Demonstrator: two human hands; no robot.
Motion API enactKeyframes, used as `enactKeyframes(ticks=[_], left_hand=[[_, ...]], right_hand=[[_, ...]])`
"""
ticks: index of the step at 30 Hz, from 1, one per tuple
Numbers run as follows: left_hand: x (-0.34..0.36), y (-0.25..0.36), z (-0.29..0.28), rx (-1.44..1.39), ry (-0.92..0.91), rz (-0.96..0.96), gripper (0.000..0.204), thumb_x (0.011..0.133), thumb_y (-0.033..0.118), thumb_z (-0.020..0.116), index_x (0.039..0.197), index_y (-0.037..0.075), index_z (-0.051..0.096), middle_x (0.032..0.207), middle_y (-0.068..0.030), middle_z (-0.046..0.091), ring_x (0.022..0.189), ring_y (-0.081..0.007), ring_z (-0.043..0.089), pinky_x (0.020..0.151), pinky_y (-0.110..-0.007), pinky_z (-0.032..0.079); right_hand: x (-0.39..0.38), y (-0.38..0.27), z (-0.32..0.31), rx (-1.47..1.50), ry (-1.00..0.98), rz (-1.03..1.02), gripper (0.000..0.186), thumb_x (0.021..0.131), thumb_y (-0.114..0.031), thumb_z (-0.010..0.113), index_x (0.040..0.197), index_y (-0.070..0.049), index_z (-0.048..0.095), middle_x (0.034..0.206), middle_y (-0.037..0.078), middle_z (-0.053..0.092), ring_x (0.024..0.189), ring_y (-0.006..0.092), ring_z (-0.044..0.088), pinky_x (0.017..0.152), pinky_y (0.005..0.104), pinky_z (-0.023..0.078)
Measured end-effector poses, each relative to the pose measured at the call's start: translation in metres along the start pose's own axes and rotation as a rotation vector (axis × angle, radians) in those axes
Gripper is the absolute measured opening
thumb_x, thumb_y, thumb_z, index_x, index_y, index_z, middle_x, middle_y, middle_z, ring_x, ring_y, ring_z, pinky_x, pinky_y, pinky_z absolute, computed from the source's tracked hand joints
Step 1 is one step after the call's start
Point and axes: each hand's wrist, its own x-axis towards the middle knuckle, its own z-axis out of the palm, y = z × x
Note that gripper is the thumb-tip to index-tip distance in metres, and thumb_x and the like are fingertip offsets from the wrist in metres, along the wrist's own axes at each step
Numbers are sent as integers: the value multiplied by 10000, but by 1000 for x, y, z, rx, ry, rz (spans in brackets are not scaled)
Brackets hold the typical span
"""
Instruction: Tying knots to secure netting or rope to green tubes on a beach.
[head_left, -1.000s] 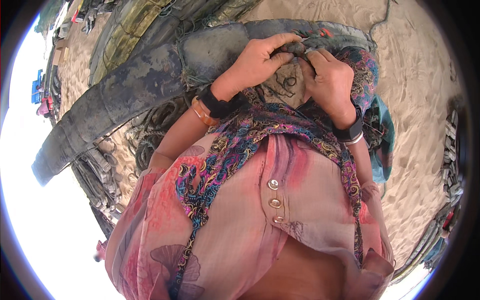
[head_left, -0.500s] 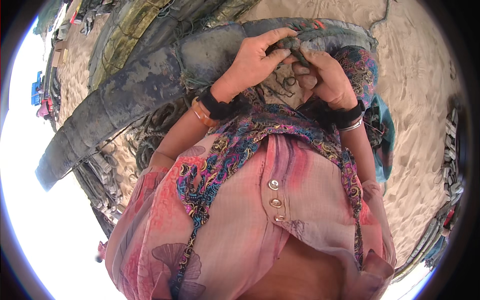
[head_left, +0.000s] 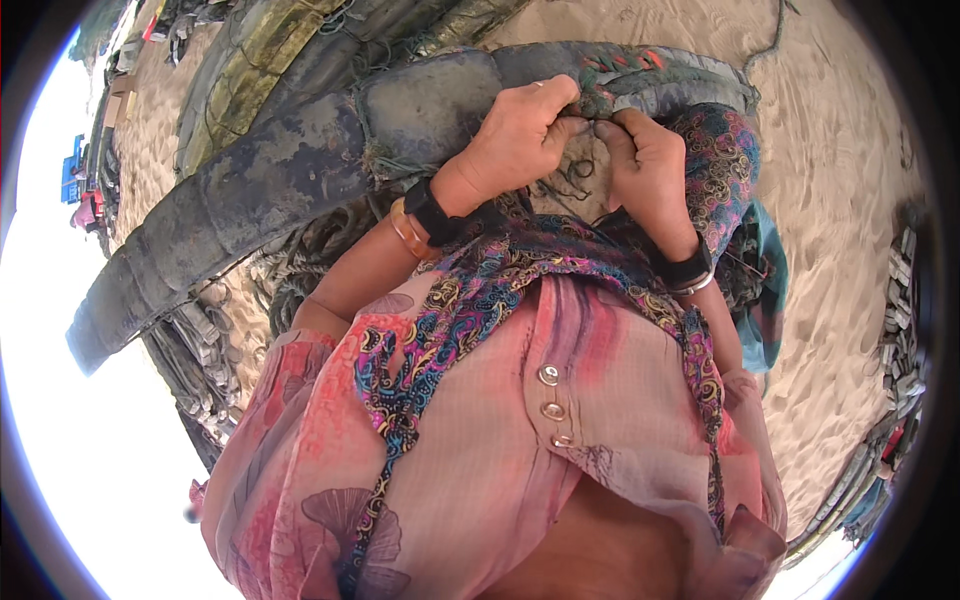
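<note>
A long dark float (head_left: 270,155), curved by the lens and wrapped in scuffed black sheeting, lies across in front of me. A dark green rope (head_left: 597,100) is bunched into a knot at its near side, toward the right end. My left hand (head_left: 515,135) pinches the rope at the knot between thumb and bent fingers. Close beside it, my right hand (head_left: 648,165) is closed, thumb against forefinger, on a thin part of the same rope. The fingertips nearly meet, and the exact strand between them is hidden.
Orange-red strands (head_left: 640,60) lie along the float's far right. More floats (head_left: 250,70), yellowish and dark, rest at the upper left. Coiled ropes (head_left: 300,265) lie under the float on the sand (head_left: 830,200). A teal bag (head_left: 765,300) stands by my right knee.
Both hands have turned knuckles-up and drawn their fingertips together below the knot. The knot shows more openly above them, and the short rope end near my right thumb is now hidden.
</note>
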Motion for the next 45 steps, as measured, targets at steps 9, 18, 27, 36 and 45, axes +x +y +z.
enactKeyframes(ticks=[9,18,27,36,45], left_hand=[[-3,-5,-3,-129,-51,-144,245,798,81,700,942,20,512,742,-91,590,616,-183,575,547,-302,457],[12,15,-7,-706,-59,-493,356,886,157,640,1180,-18,539,898,-12,594,702,-33,512,576,-191,423],[12,11,-17,-576,-193,-476,317,823,169,718,1058,-29,639,868,-7,638,724,-43,545,606,-204,445],[11,3,-17,-478,-163,-269,297,815,109,719,1063,-28,629,925,-22,645,778,-65,576,657,-209,472],[9,9,-15,-441,-236,-361,427,745,90,764,1124,-30,608,989,-53,658,837,-97,593,743,-251,498]], right_hand=[[24,0,-14,663,-216,417,163,884,-111,588,821,35,624,608,-15,514,527,57,459,478,227,369],[8,3,-27,533,-432,244,144,852,-122,624,794,10,614,629,40,587,505,119,524,489,267,415],[-2,-9,-12,-298,24,-269,85,748,-123,649,760,-44,619,685,117,618,590,326,606,497,403,468],[9,-7,-11,928,-409,513,173,873,-97,542,818,58,596,633,18,528,554,84,557,447,247,412],[20,-12,-73,-127,-96,-77,186,756,-141,662,893,-16,648,803,157,613,709,321,604,629,369,473]])
